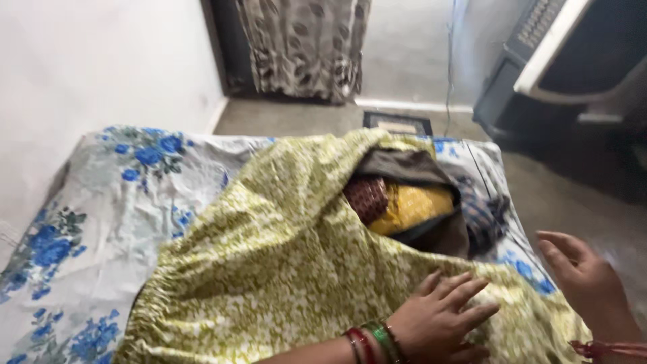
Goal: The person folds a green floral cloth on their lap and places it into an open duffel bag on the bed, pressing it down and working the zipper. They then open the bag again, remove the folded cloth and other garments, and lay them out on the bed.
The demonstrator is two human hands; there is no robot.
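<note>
A yellow-green patterned cloth [283, 256] lies spread over the bed, draped across a heap of clothes [411, 202] in maroon, yellow, brown and checked blue. My left hand [441, 317], with red and green bangles at the wrist, rests flat on the cloth's near right part, fingers spread. My right hand [583, 273] hovers open at the bed's right edge, just beyond the cloth, and holds nothing.
The bed carries a white sheet with blue flowers [101, 222]. A white wall runs along the left. At the back hangs a patterned curtain [303, 47], with a small dark mat [397, 123] on the floor. A dark air cooler [559, 61] stands at the right.
</note>
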